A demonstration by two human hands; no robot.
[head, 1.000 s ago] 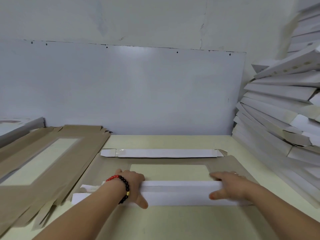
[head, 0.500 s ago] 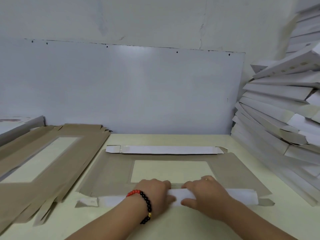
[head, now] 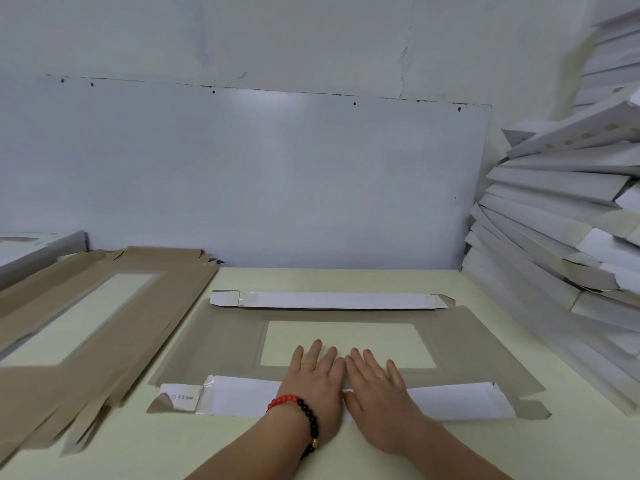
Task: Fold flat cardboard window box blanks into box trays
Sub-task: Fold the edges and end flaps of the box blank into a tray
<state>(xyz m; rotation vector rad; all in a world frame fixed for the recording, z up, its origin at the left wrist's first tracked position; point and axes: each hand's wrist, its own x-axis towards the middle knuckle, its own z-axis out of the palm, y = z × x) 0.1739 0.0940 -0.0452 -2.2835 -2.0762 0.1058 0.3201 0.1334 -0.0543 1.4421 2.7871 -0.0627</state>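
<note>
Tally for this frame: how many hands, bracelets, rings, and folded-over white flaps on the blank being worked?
Hands: 2, left hand and right hand
Bracelets: 1, bracelet
Rings: 2, ring and ring
White flaps: 2, far flap and near flap
Total: 7

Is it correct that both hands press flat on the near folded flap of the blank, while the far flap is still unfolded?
Not quite. The head view shows the far flap already folded over too, white side up. The rest holds: the left hand and right hand press flat on the near flap of the blank.
</note>
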